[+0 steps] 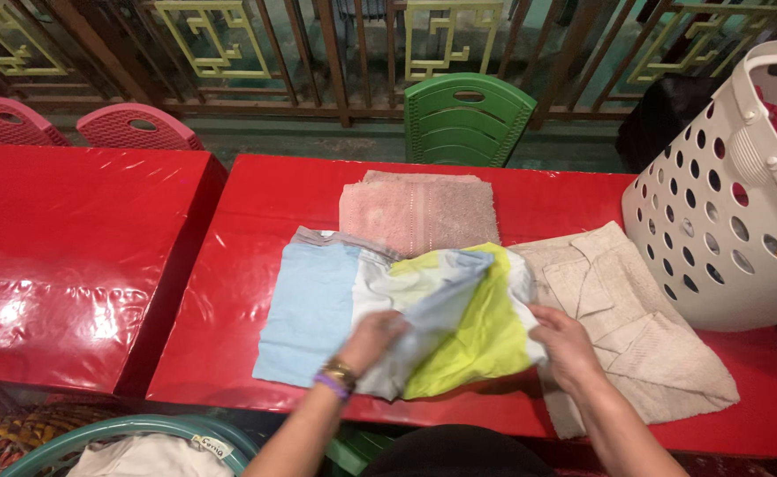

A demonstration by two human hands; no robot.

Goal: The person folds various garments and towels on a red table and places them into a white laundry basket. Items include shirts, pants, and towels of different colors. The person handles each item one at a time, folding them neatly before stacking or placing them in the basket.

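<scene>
Left hand (378, 334) grips a fold of the blue-and-yellow cloth (318, 309) lying on the red counter (247, 212); right hand (565, 340) pinches its right edge. Risk: the cloth overlaps the beige towel (644, 336), so pulling may drag the towel out of its folds.

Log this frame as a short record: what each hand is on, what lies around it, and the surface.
left hand: left hand grips a fold of the striped cloth, pale blue, grey and yellow-green
right hand: right hand pinches the same cloth's right edge
behind cloth: folded pink towel
right of cloth: loosely folded beige towel, partly under the cloth
far right: white perforated laundry basket with red fabric inside
surface: red table
background: green chair
</scene>
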